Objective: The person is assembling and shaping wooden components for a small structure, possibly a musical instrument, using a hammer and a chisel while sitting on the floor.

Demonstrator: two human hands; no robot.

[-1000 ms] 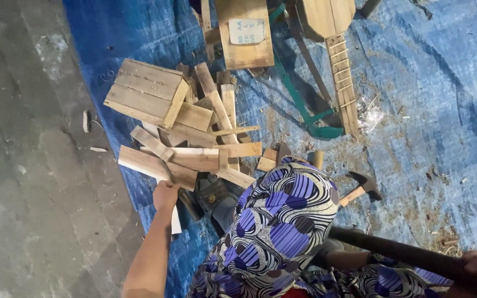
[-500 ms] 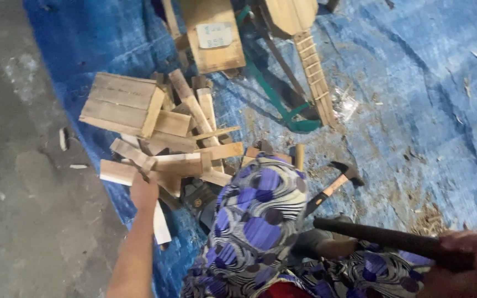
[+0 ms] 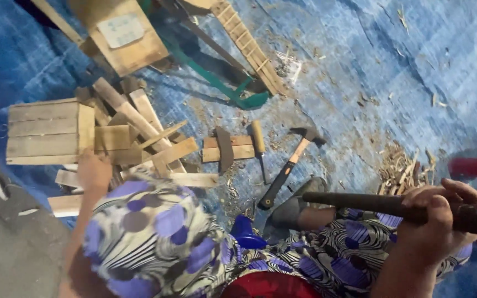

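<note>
My left hand (image 3: 94, 172) reaches into a heap of short wooden offcuts (image 3: 139, 140) on the blue tarp (image 3: 360, 66), its fingers down among the pieces; whether it grips one is hidden. Beside it stands a small slatted wooden crate (image 3: 48, 131). My right hand (image 3: 436, 221) is closed round a long dark rod-like handle (image 3: 360, 203) that lies across my lap. My knees are covered by purple, black and white patterned cloth (image 3: 155, 232).
A claw hammer (image 3: 289, 165) with a wooden and black handle lies on the tarp, next to a chisel (image 3: 258, 146) and a short plank (image 3: 227, 149). Farther off are a wooden box (image 3: 120, 36), a green-framed saw (image 3: 216, 83) and a slatted wooden strip (image 3: 247, 44). Wood shavings (image 3: 401, 165) lie at the right.
The view has swung left and down, so the hammer and planks sit more central. My left hand stays in the wood heap; my right hand with the rod has come further into view.
</note>
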